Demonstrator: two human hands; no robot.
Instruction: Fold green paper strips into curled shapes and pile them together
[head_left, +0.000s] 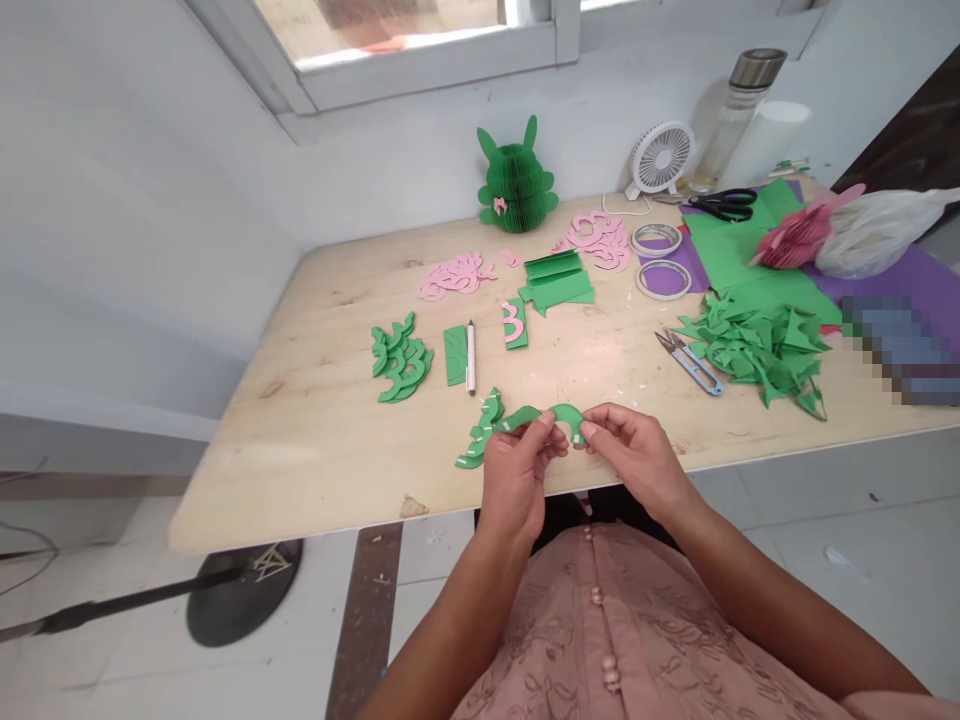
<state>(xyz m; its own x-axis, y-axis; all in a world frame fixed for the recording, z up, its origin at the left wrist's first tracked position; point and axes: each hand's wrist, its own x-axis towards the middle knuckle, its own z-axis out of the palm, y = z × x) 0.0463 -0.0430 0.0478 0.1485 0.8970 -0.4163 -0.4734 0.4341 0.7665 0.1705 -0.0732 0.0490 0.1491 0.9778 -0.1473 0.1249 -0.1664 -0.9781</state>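
Note:
Near the table's front edge, a curved green paper piece (pixel 568 413) with a small white strip at its right end is held between both hands. My left hand (pixel 519 470) pinches its left end, and my right hand (pixel 634 450) pinches the right end. Just left of my left hand lie several green pieces with white strips (pixel 476 440), partly hidden by that hand. Beyond them are a green card (pixel 455 355), a white pen (pixel 471 360) and a pile of green curved pieces (pixel 403 362). A green strip (pixel 517 335) carries pink curved pieces.
A green honeycomb paper figure (pixel 519 190) stands at the back. Pink cutouts (pixel 454 276), folded green paper (pixel 556 280) and tape rolls (pixel 664 280) lie mid-table. To the right are snips (pixel 690 362), green scraps (pixel 765 345), black scissors (pixel 724 205), a fan (pixel 661 158) and a bottle (pixel 731 125).

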